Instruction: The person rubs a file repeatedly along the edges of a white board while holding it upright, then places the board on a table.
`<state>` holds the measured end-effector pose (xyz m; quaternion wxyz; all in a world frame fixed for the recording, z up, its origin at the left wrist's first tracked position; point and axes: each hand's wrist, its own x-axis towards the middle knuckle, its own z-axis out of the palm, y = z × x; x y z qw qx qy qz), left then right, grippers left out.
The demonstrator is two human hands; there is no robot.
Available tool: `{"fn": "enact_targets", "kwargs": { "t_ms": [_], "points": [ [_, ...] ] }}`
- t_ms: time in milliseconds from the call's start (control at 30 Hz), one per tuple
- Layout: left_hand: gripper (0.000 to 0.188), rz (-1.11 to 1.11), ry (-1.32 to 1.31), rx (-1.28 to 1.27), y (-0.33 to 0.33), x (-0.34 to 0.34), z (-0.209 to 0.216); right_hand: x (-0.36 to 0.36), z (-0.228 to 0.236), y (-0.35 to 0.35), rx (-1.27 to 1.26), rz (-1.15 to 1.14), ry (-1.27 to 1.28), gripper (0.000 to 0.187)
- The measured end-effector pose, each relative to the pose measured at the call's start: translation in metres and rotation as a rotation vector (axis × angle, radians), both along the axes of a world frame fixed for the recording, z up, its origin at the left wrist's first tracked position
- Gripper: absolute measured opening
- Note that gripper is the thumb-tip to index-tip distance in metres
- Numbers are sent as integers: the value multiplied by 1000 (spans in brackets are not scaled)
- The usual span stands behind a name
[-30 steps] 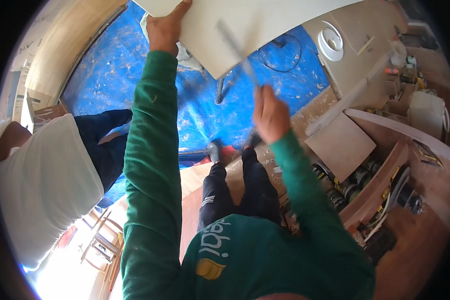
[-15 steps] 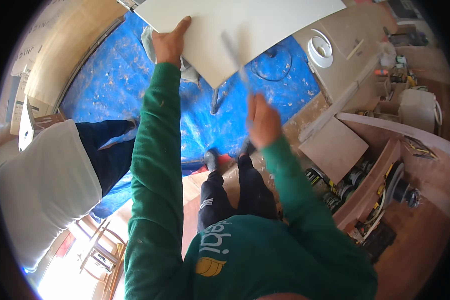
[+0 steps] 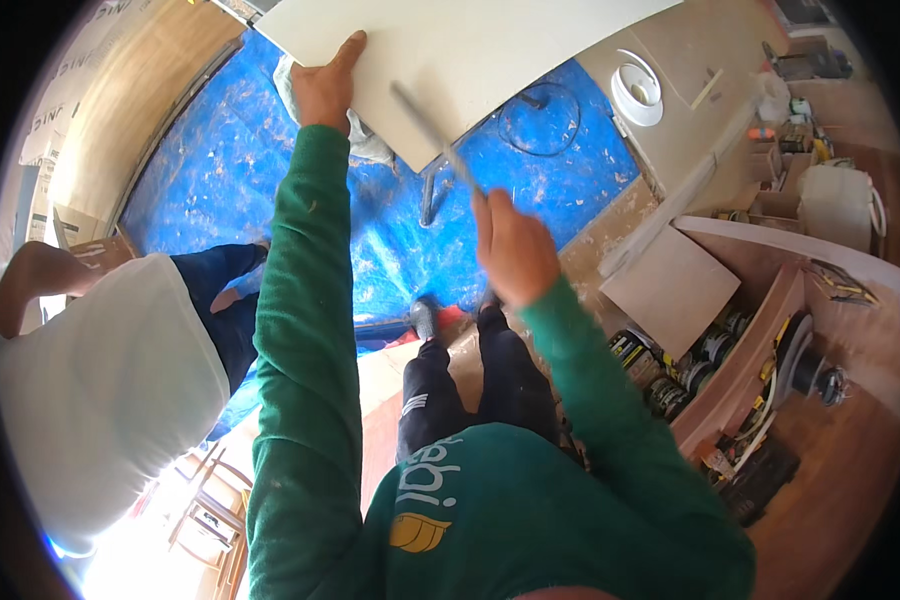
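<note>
Pale board [image 3: 490, 50], big and flat, fills the top of the view, held up above a blue tarp [image 3: 220, 170] on the floor. Left hand [image 3: 325, 85] is pressed flat against the board's lower left edge, thumb stretched out along the surface, green sleeve running straight up to it. Right hand [image 3: 515, 250] sits lower and to the right, fingers curled shut around a thin grey metal tool [image 3: 435, 130]; the tool's blade slants up and to the left and its tip lies over the board's lower corner. Whether the tip touches the board, I cannot tell, as the tool is blurred.

Below the hands, the person's own dark trousers and grey shoe [image 3: 425, 320] stand at the tarp's edge. A crumpled pale cloth [image 3: 370, 145] shows just under the board beside the left wrist, and a loop of black cable [image 3: 540, 120] lies on the tarp beneath the board's right part.

On the left, another person in a white shirt [image 3: 100, 390] and dark blue trousers stands close by, bare arm raised. To the right, a square beige tile [image 3: 670, 285] lies flat next to a wooden shelf unit [image 3: 760, 350] crowded with tools, and a white round ring-shaped fitting [image 3: 638, 90] rests on a beige panel near the top right.
</note>
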<state>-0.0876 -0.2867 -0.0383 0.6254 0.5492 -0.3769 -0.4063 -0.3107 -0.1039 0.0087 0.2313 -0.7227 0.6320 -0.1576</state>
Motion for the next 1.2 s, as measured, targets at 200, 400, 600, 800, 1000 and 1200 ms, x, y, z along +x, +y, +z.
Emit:
{"fn": "enact_targets", "kwargs": {
  "t_ms": [200, 400, 600, 800, 1000, 1200],
  "points": [
    [43, 19, 10, -10, 2, -1, 2, 9, 1, 28, 167, -53, -39, 27],
    [44, -16, 78, -14, -1, -12, 1, -7, -3, -30, -15, -114, -31, 25],
    [45, -8, 89, 13, 4, -4, 2, 4, 4, 15, 61, -50, -73, 22],
    [44, 36, 61, -7, 1, -6, 3, 7, -1, 25, 81, -34, -25, 25],
    [40, -7, 133, 7, -2, -8, 3, 9, 4, -27, 4, -22, -26, 26],
    [42, 32, 115, 19, 4, -12, 2, 9, 10, -6, 20, -26, -32, 25]
  ]
}}
